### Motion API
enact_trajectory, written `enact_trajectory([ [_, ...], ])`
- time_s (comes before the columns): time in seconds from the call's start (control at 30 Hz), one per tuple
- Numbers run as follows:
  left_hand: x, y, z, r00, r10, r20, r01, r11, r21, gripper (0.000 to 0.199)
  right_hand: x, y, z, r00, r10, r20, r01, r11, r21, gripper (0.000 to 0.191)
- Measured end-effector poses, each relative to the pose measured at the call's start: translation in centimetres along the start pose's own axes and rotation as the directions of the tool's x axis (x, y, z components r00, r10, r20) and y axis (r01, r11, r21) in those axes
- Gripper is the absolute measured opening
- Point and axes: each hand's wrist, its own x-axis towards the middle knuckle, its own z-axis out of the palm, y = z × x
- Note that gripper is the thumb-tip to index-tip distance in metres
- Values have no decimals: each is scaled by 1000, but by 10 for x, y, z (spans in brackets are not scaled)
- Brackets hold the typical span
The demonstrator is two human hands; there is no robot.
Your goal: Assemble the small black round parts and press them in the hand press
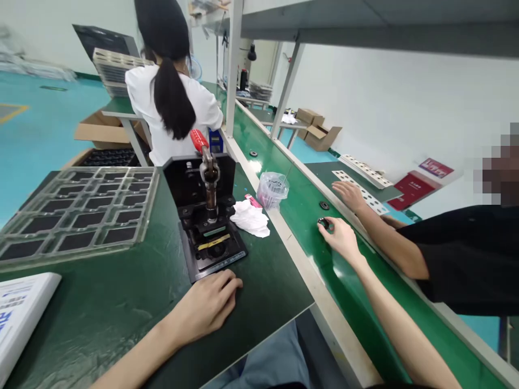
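My right hand [343,237] is over the green conveyor belt [300,216], its fingertips closed on a small round black part [323,223]. Another black ring [324,205] lies on the belt just beyond it, and a third black ring [253,154] is farther up. My left hand [211,300] rests on the dark green table [133,302] with its fingers curled, at the front edge of a black clamp fixture [214,248]. The fixture has a red-handled toggle clamp [199,140] and a yellow strip [213,242] across its base. Nothing shows in my left hand, though its palm is hidden.
A tray of dark pieces [81,210] and a white box [24,313] are at the left. Beside the fixture are a white cloth [250,218] and a plastic cup [273,189]. A person in black [466,259] reaches in from the right; another in white [170,97] sits ahead.
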Motion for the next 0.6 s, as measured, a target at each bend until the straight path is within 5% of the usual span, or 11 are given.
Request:
enact_trajectory([
  [0.23,0,-2,1,1000,-11,1,11,1000,-12,22,-6,18,15,993,97,-72,-103,991,-86,43],
  [0.37,0,-1,0,1000,-9,7,9,1000,-1,23,-26,-10,6,984,-76,-161,67,996,-63,38],
  [0.47,0,1,-2,1000,-17,26,17,1000,-3,22,-58,-56,-7,897,-329,-294,372,923,103,23],
  [0.6,1,4,-4,998,-38,59,38,999,-12,20,-118,-119,-16,715,-603,-354,695,668,266,18],
])
